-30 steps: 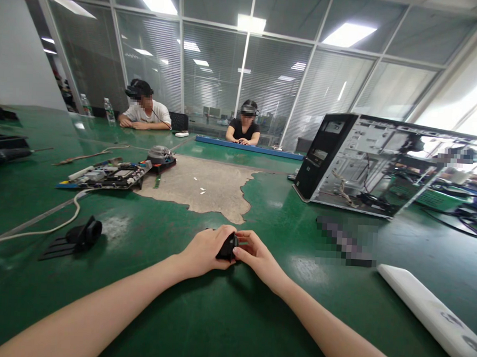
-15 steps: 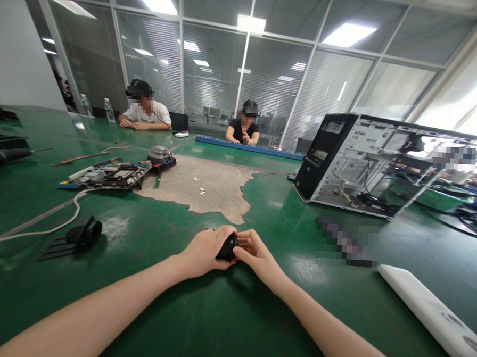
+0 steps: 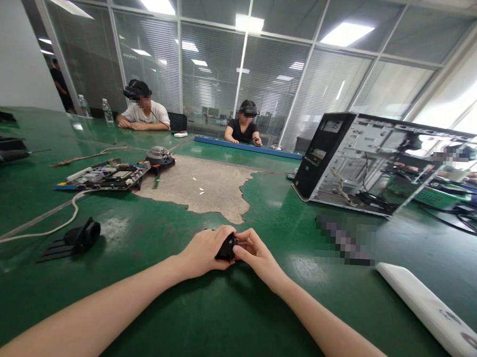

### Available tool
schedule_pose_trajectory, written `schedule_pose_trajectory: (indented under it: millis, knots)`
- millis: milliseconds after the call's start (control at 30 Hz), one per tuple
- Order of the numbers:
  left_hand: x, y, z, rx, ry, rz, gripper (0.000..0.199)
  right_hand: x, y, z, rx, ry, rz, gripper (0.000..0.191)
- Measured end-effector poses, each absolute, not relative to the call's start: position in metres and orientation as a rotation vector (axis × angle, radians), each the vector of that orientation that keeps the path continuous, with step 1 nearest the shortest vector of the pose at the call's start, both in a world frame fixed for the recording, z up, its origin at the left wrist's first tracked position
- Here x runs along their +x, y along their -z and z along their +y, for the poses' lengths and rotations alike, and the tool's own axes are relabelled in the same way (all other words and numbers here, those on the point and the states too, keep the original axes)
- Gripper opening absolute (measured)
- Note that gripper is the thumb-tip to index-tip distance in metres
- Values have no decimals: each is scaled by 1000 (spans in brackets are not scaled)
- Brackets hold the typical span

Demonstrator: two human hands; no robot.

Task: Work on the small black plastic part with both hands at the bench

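Note:
A small black plastic part (image 3: 226, 248) is held between my two hands, low over the green table. My left hand (image 3: 207, 251) wraps round it from the left, covering much of it. From the right, my right hand (image 3: 255, 254) pinches its right end between thumb and fingers. What kind of part it is I cannot make out. To the left lies a black slatted plastic piece with a round collar (image 3: 75, 239), apart from both hands.
An open computer tower (image 3: 343, 162) stands at the right. A long white object (image 3: 431, 311) lies at the front right. At the left are a circuit board (image 3: 106, 176), a cooling fan (image 3: 159, 158) and a pale cable (image 3: 75, 207). Two people sit across the table behind a blue bar (image 3: 248, 147).
My hands and the black part stay almost exactly as they were. The view has shifted slightly. Across the table, the person in black has lowered a hand.

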State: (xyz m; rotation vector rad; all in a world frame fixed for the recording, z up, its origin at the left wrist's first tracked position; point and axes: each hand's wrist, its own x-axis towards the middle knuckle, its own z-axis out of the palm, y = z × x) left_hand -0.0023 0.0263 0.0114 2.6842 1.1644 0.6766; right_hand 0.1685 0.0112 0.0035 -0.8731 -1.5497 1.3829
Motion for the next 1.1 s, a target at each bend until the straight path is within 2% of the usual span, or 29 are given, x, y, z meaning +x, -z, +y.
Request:
schedule_pose_trajectory:
  millis: [233,400,600,967,1100]
  knots:
    - [-2,-12,25,2689,-687,1176,50,167,-5,10,-952,-1376,-1539,33]
    - [-2,-11,27,2691,-663,1166,54,171,-7,9,-859,-1378,-1610,35]
    - [-2,-10,28,2707,-698,1156,51,169,-5,11,-853,-1391,-1548,25]
    - [-2,-12,26,2690,-657,1163,54,172,-5,11,-861,-1374,-1610,35]
    - [-3,-11,27,2692,-674,1153,53,171,-4,10,-838,-1398,-1569,29]
